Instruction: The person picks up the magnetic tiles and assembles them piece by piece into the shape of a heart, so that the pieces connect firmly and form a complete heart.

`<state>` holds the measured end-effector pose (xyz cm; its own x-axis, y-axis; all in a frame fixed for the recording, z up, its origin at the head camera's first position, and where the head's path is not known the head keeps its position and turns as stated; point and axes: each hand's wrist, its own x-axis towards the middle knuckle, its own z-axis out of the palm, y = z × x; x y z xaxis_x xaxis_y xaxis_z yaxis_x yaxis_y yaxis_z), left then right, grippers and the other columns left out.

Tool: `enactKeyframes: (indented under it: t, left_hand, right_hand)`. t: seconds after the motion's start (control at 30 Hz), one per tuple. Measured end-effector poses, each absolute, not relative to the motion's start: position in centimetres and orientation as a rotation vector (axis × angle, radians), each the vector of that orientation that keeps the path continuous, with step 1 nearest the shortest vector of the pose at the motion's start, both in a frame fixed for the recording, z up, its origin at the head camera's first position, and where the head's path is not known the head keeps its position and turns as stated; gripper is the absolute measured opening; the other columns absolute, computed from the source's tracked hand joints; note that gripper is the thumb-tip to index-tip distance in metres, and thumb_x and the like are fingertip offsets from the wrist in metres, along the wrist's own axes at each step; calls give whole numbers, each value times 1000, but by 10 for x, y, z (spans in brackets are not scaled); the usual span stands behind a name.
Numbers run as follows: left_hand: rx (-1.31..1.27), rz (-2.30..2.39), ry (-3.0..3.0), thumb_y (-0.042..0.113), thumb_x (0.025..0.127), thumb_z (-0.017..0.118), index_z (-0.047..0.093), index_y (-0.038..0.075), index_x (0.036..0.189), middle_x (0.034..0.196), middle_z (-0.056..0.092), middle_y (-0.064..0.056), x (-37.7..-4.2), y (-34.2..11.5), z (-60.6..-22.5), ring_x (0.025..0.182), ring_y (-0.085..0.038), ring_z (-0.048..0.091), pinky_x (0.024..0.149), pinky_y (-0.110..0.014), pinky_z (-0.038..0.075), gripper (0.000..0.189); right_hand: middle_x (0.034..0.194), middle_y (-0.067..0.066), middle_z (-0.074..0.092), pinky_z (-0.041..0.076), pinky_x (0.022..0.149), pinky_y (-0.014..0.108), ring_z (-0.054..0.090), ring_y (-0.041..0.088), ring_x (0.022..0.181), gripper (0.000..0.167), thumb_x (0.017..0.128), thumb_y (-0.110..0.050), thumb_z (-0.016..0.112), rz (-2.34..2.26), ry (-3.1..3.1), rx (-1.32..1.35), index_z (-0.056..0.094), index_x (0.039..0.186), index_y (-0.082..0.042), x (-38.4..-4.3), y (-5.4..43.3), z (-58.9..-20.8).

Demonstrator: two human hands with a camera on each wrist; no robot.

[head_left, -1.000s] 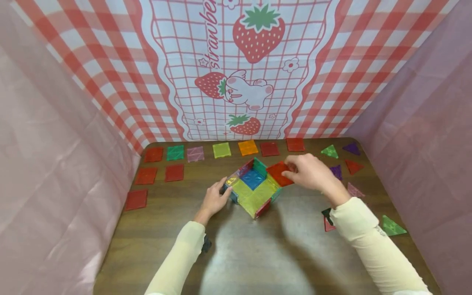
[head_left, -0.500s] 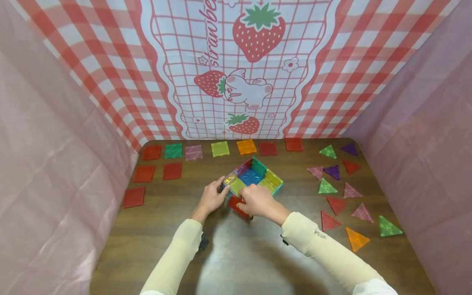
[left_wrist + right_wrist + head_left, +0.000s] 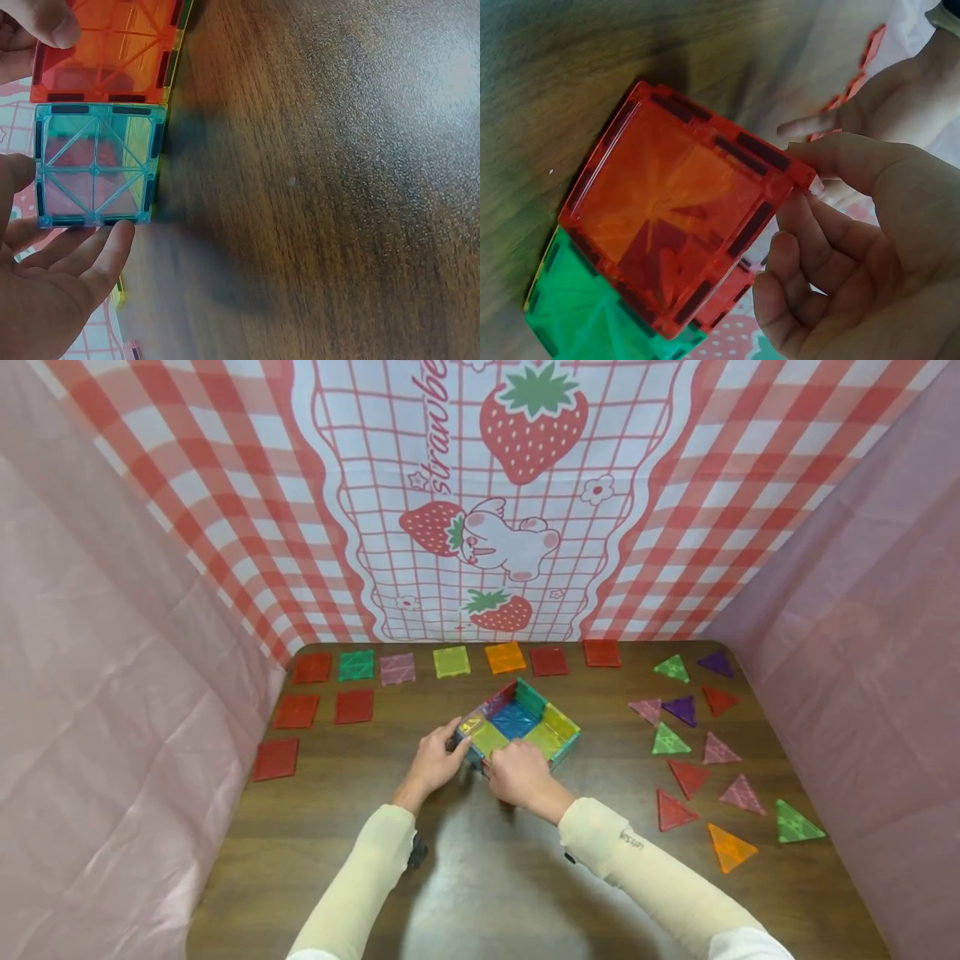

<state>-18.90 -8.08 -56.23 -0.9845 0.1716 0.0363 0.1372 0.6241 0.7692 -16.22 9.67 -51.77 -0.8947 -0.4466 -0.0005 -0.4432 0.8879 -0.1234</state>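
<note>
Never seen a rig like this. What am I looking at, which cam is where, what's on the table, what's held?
No robot here: a person's bare left hand and right hand do the work. The wide picture is from a camera on the head, looking forward and down; each close-up is from a wrist camera. On the wooden table stands an open-topped box of translucent tiles. Loose square tiles lie at the left and along the far edge, triangular tiles at the right. The left hand holds the box by a teal square tile; the right hand has its grip on a corner of the red square tile next to it.
</note>
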Motion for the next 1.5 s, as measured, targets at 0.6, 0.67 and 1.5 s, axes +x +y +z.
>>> enactKeyframes:
  t: [0.6, 0.67, 1.5]
  left_hand:
    - [241, 1406, 2766, 28, 99, 65, 53, 2, 144, 127, 65, -24, -192, -77, -564, 108, -35, 67, 96, -51, 54, 53]
    - [236, 1401, 2766, 28, 100, 64, 54, 3, 144, 128, 65, -24, -192, -77, -564, 108, -34, 67, 96, -50, 54, 52]
    - [214, 1435, 2733, 31, 100, 61, 51, 6, 148, 134, 62, -24, -186, -77, -572, 116, -38, 66, 103, -54, 49, 55]
  right_hand:
    - [54, 1, 53, 49, 68, 43, 60, 27, 60, 40, 96, -33, 69, -274, 3016, -733, 58, 62, -13, -163, 108, -525]
    - [53, 0, 52, 50, 68, 44, 59, 27, 59, 40, 96, -33, 69, -281, 3017, -734, 58, 63, -13, -163, 108, -525]
    - [105, 24, 70, 55, 82, 46, 67, 35, 94, 40, 103, -22, 55, -997, 2770, -268, 64, 127, 9, -217, 245, -533]
